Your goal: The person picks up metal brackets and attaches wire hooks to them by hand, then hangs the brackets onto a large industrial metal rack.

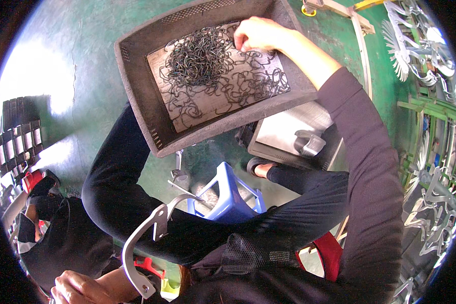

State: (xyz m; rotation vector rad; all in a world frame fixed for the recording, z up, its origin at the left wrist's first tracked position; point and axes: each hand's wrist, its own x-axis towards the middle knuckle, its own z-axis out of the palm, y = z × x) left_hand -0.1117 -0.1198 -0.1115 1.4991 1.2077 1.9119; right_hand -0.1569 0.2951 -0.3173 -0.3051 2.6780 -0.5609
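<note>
My right hand reaches over the far side of a grey plastic crate. Its fingers are bent and pressed together above black wire hooks; what they pinch is hidden. A dense heap of these hooks fills the crate's far left, with loose ones scattered on its pale bottom. Low at the left edge, my left hand is closed, its fingers curled round something I cannot make out. A curved silver metal bracket with holes crosses in front of that forearm and lies over my left thigh.
A blue plastic stool stands between my legs. Under the crate's right side is a dark bin with a ribbed pale sheet. Metal parts hang on green racks at the right. Another person's dark-clothed leg is close on the left.
</note>
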